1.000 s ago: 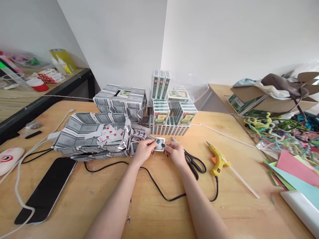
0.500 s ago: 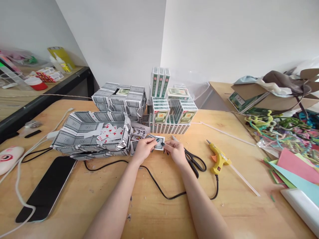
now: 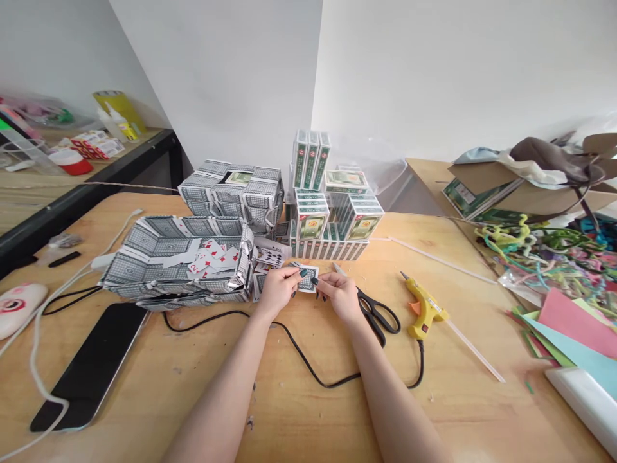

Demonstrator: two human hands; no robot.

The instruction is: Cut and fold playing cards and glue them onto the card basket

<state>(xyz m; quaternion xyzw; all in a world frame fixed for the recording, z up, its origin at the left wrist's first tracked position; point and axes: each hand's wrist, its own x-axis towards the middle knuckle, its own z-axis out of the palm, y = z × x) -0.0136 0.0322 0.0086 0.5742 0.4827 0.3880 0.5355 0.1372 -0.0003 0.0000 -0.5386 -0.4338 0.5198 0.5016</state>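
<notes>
A playing card (image 3: 308, 280), patterned back up, is pinched between my two hands just above the table. My left hand (image 3: 278, 290) grips its left side with thumb and fingers closed. My right hand (image 3: 339, 293) holds the right edge the same way. Loose playing cards (image 3: 270, 255) lie beyond my left hand. To the left stands an open box made of folded cards (image 3: 149, 251), with cut card pieces (image 3: 212, 260) inside. Black-handled scissors (image 3: 378, 315) lie beside my right hand, partly hidden by it.
Stacked card decks (image 3: 313, 225) and a second folded-card box (image 3: 231, 196) stand at the back. A yellow glue gun (image 3: 424, 310) lies on the right, its black cord crossing under my forearms. A phone (image 3: 91, 366) lies at left; pipe cleaners (image 3: 535, 247) and coloured paper (image 3: 578, 321) at right.
Both hands stay almost in place on the card. Slightly more of its patterned back shows between the fingers. Nothing else has visibly moved.
</notes>
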